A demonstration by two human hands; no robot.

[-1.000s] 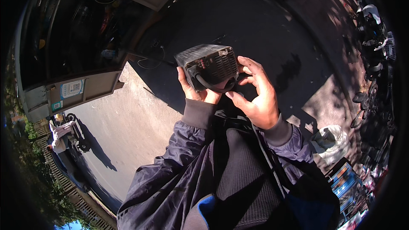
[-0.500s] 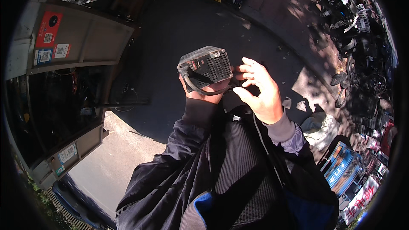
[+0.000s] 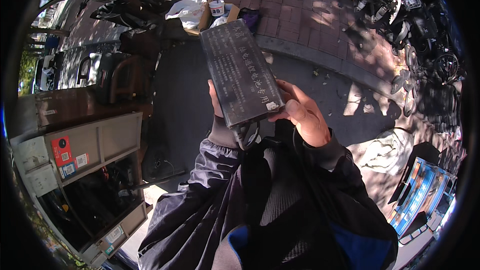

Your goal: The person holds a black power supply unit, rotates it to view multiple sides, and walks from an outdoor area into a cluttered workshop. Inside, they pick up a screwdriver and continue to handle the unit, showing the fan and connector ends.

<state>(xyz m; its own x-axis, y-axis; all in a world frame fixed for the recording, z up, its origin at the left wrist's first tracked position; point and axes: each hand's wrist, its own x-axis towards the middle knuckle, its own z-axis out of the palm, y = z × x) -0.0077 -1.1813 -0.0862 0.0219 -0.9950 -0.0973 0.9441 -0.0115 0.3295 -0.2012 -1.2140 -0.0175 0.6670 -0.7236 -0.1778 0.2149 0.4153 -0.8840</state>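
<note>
A dark, scuffed rectangular power unit (image 3: 239, 70), its printed broad face turned up, is raised in front of my body. A thick black cable (image 3: 246, 140) loops down from its near end. My left hand (image 3: 215, 95) is closed on the unit's left side, mostly hidden beneath it. My right hand (image 3: 306, 120) grips the near right corner, thumb along the edge and fingers partly behind it.
An open metal cabinet (image 3: 100, 155) stands at left, with scooters (image 3: 110, 5) beyond. A cardboard box (image 3: 204, 20) with bags sits on brick paving (image 3: 295, 0) ahead. Piled bike parts (image 3: 420, 35), a white sack (image 3: 385, 152) and a blue board (image 3: 420, 195) line the right.
The unit has tipped from showing its vented end to showing its printed face. My right hand has closed from hanging apart onto its corner. The view has swung toward the brick paving.
</note>
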